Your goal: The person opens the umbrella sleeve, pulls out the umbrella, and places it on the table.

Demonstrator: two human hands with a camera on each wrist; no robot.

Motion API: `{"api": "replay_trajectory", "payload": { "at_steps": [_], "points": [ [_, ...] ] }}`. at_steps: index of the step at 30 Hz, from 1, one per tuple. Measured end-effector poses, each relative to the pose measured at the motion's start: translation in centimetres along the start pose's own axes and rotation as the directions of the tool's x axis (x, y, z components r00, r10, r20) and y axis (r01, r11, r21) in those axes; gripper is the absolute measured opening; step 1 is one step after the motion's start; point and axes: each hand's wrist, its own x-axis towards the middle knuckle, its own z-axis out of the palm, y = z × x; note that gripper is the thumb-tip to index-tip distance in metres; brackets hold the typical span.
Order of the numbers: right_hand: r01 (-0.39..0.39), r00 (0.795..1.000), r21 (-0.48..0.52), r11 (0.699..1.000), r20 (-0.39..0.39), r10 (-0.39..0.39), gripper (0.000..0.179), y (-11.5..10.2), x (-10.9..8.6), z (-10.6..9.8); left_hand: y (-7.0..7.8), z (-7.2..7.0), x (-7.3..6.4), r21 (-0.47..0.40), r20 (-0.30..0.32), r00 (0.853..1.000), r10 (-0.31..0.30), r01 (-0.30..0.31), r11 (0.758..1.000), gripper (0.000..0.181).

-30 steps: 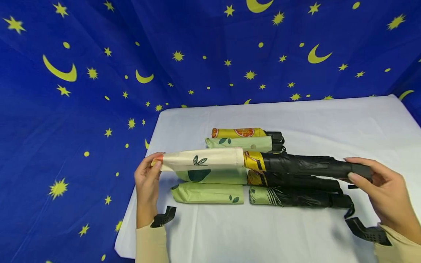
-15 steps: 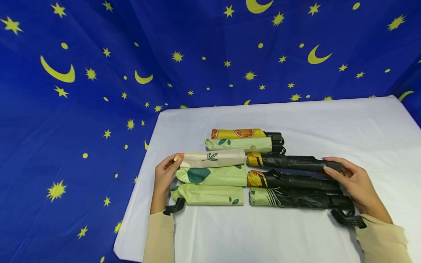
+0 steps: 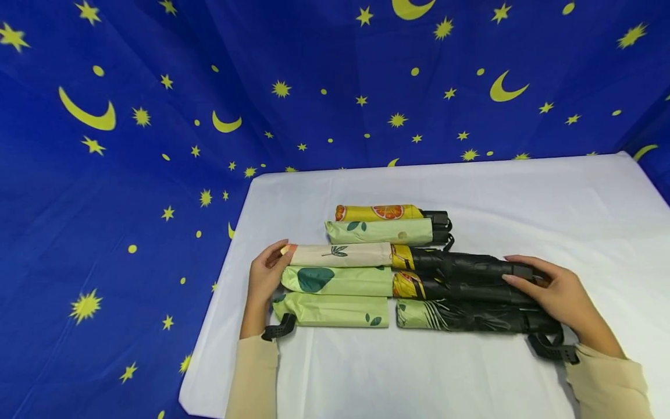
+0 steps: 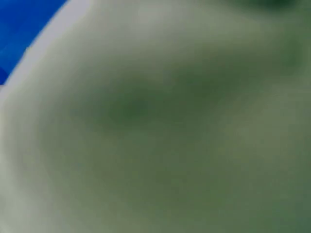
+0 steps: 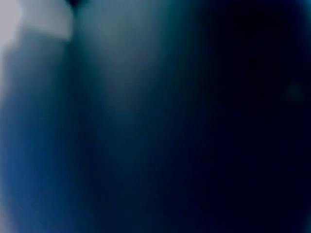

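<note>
My left hand [image 3: 266, 276] pinches the left end of a cream umbrella sleeve [image 3: 361, 255] with a leaf print. Against the sleeve's right end lies a folded black umbrella [image 3: 460, 262] with a yellow tip. My right hand [image 3: 562, 291] holds that umbrella by its handle end, thumb in front and fingers behind. Just in front lie a green sleeve [image 3: 356, 282] and a second yellow-tipped black umbrella [image 3: 471, 289]. Nearest the front are another green sleeve [image 3: 330, 309] and a green-tipped black umbrella [image 3: 481, 317], a small gap between them. Both wrist views are too blurred to show the hands.
Behind, two sleeved umbrellas lie side by side, one yellow with orange slices [image 3: 374, 213] and one pale green [image 3: 379, 231], their black handles to the right. White cloth covers the table [image 3: 523, 198]. A blue star-and-moon curtain [image 3: 314, 46] hangs behind and at the left.
Both hands have brought the cream sleeve and black umbrella down onto the table, in line behind the others. The left hand moved right, the right hand left. Both still hold on.
</note>
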Motion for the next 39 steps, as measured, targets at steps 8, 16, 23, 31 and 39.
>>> {"api": "replay_trajectory", "payload": {
  "at_steps": [8, 16, 23, 31, 39],
  "points": [
    [0.232, 0.973, -0.258, 0.938, 0.085, -0.217, 0.039, -2.8, 1.7, -1.0, 4.2, 0.7, 0.8, 0.281, -0.064, 0.977, 0.205, -0.18, 0.943, 0.039],
    [0.181, 0.984, -0.236, 0.955, 0.052, -0.173, 0.038, -9.1, 6.0, 1.3, 8.2, 5.9, 2.9, 0.482, 0.198, 0.978, 0.065, -0.155, 0.863, 0.047],
    [-0.009, 0.993, -0.306, 0.952, 0.107, 0.044, 0.065, -10.4, 8.5, 5.7, 7.4, 9.3, 3.4, 0.565, 0.228, 0.971, -0.067, -0.076, 0.822, 0.06],
    [-0.065, 0.989, -0.298, 0.952, 0.11, 0.102, 0.074, -11.2, 9.2, 6.9, 7.7, 9.7, 3.7, 0.53, 0.318, 0.941, -0.114, -0.077, 0.845, 0.078],
    [-0.07, 0.973, 0.014, 0.997, -0.219, 0.071, 0.053, -12.6, 8.2, 5.2, 9.1, 8.3, 3.4, 0.226, 0.333, 0.943, 0.005, -0.085, 0.97, 0.072]
  ]
}}
